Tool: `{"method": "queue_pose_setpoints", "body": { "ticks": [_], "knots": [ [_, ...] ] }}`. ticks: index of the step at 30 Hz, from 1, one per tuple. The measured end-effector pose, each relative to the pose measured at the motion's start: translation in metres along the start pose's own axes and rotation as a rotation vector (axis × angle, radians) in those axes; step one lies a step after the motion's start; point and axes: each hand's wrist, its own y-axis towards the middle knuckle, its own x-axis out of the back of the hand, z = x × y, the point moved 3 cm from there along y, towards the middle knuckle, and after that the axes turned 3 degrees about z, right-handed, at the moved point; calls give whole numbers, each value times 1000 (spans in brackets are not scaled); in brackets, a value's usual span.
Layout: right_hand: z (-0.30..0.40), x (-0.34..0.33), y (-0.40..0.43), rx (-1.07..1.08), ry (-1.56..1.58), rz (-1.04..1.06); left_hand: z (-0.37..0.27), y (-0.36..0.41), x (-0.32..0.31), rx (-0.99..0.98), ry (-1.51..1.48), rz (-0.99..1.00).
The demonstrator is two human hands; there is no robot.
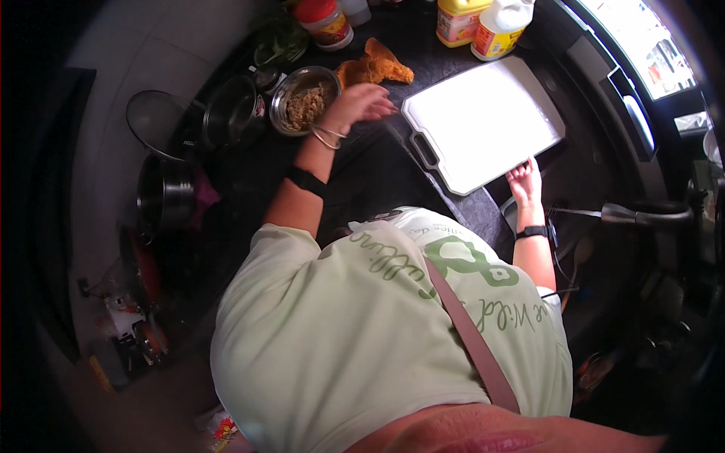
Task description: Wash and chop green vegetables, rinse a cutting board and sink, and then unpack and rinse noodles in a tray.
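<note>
A white cutting board [481, 127] with a grey rim and a side handle lies partly over the dark counter and the sink area. My right hand [525, 180] grips its near right edge, fingers partly hidden beneath it. My left hand [367, 105] is at the board's left, apart from it, with loosely bent fingers and nothing visible in them. Beside that wrist stands a steel bowl [277, 110] of shredded brown food [305, 106]. Just beyond the hand lies a crumpled orange cloth [388, 62].
At the back stand a red-lidded jar [325, 25], a yellow bottle [460, 22] and a white jug [501, 28]. Left are leafy greens [281, 42], a pot [232, 110], a glass lid [161, 122] and another pot [164, 192]. A dark-handled utensil [640, 215] lies right.
</note>
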Motion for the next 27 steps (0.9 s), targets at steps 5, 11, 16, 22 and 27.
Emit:
{"method": "queue_pose_setpoints", "body": {
  "ticks": [5, 11, 16, 22, 27],
  "knots": [
    [6, 6, -39, 82, -145, -234, 13, 18, 134, -152, -336, -284],
    [14, 26, -73, 200, -296, -376, -17, 74, 258, -302, 498, -764],
    [14, 15, -98, 294, -431, -442, -41, 145, 288, 83, 783, -782],
    [21, 5, -110, 307, -534, -411, 10, 219, 378, -249, 1097, -928],
    [23, -3, -114, 312, -565, -451, 14, 232, 386, 46, 1091, -854]
  ]
}}
